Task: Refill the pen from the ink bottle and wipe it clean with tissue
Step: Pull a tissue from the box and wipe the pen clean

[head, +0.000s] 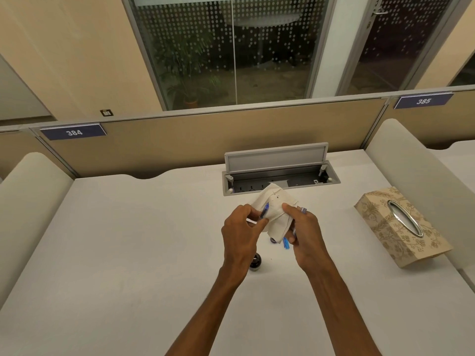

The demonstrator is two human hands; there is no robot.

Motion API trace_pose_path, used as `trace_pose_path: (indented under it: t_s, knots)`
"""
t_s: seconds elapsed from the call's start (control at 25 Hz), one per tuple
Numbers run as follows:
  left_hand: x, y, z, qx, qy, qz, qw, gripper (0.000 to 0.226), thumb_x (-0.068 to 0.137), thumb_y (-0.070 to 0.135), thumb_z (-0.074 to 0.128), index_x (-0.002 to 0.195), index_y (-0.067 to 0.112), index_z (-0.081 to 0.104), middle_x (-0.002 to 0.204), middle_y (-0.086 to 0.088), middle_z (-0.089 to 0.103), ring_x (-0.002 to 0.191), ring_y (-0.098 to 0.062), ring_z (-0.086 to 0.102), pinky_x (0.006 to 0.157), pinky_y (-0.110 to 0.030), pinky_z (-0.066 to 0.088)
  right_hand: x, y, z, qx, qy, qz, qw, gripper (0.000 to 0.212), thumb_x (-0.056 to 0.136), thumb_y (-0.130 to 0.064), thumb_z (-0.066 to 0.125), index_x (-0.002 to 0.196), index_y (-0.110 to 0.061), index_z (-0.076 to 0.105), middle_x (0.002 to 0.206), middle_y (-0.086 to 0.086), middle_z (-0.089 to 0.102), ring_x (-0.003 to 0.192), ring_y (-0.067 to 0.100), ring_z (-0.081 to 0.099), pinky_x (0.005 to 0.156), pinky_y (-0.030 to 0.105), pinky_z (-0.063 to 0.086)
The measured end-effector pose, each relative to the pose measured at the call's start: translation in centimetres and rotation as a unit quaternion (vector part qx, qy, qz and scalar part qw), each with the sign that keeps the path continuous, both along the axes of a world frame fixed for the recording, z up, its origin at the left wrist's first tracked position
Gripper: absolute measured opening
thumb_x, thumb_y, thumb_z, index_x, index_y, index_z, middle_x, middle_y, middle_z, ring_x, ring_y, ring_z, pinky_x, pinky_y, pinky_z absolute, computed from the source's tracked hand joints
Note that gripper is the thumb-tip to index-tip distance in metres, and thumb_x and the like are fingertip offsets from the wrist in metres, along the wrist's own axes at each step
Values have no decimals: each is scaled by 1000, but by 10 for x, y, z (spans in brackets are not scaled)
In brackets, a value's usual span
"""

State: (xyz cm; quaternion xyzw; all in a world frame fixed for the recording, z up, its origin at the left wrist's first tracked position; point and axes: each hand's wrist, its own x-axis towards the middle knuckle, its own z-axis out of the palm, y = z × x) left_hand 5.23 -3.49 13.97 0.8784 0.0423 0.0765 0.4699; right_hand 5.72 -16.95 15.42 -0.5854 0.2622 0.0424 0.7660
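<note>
My left hand (pixel 243 227) pinches the blue pen (pixel 264 210), its tip against the tissue (pixel 276 211). Just below that grip, partly behind my wrist, stands the ink bottle (pixel 255 262) on the desk (pixel 128 240). My right hand (pixel 304 231) clamps the tissue. The tissue box (pixel 401 226) sits well right.

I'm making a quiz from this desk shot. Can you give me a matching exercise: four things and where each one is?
Things:
1. tissue
2. ink bottle
3. tissue box
4. desk number plate 384

Places:
A. on the partition, far left
B. held between both hands
C. on the desk, right side
D. on the desk, beside the left wrist

Pairs: 1-B, 2-D, 3-C, 4-A
</note>
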Motion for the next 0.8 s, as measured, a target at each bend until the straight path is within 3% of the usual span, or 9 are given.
trace_pose_path:
  t_s: [0.12, 0.2, 0.32, 0.4, 0.52, 0.6, 0.68, 0.8]
  knots:
    - [-3, 2, -3, -15, 4, 12, 1000, 30, 80, 33, 80, 96, 11, 68, 95, -1, 71, 74, -12, 64, 68, -10, 46, -3, -5, -3, -3, -11, -11, 1000, 5, 97, -28, 57, 94, -27, 61, 72, -4, 70, 59, 18, 54, 40, 17, 45]
    - [-6, 4, -4, -69, 16, 22, 997, 28, 79, 32, 81, 98, 14, 71, 95, 3, 73, 76, -12, 67, 66, -12, 52, -3, -7, -4, -9, -24, -30, 999, 8, 98, -27, 56, 105, -25, 60, 83, -3, 71, 64, 18, 59, 40, 16, 45]
    - [-7, 7, -3, -158, 23, 33, 987, 22, 80, 30, 80, 99, 22, 71, 92, 11, 73, 75, -10, 70, 63, -11, 55, -5, -9, -4, -11, -53, -43, 998, 20, 100, -21, 54, 118, -29, 54, 102, -8, 65, 85, 17, 66, 53, 19, 58]
    - [-6, 8, -1, -196, 28, 38, 979, 22, 83, 29, 78, 102, 21, 72, 95, 10, 73, 82, -9, 71, 67, -7, 54, -5, -6, -2, 8, -64, -33, 997, 17, 100, -18, 53, 108, -31, 59, 103, -8, 66, 90, 16, 66, 55, 21, 60]
    - [-5, 8, 1, -249, 45, 36, 967, 23, 85, 30, 75, 106, 21, 72, 99, 7, 75, 89, -15, 71, 77, -16, 58, 4, -3, 1, 0, -27, -10, 1000, 14, 101, -19, 52, 110, -23, 62, 122, 9, 65, 107, 29, 65, 78, 36, 60]
    - [-6, 6, 1, -267, 54, 31, 962, 23, 86, 31, 73, 107, 21, 72, 100, 6, 75, 91, -16, 72, 83, -23, 59, 7, -3, 4, 16, 6, 2, 1000, 23, 99, -17, 55, 121, -12, 59, 134, 16, 60, 113, 33, 64, 85, 35, 59]
    - [-8, 6, 2, -279, 64, 30, 958, 27, 87, 33, 73, 111, 20, 71, 105, 5, 75, 95, -17, 71, 85, -28, 59, 5, -5, 3, 56, -29, -8, 998, 19, 93, -10, 63, 112, -11, 64, 127, 17, 64, 101, 25, 70, 72, 26, 61]
    - [-9, 5, 1, -298, 76, 29, 951, 31, 87, 32, 72, 115, 19, 70, 108, 8, 72, 102, -17, 69, 84, -22, 57, -2, -9, 3, 160, -48, -27, 986, 9, 94, -19, 62, 101, -15, 67, 114, 12, 70, 101, 28, 71, 72, 28, 62]
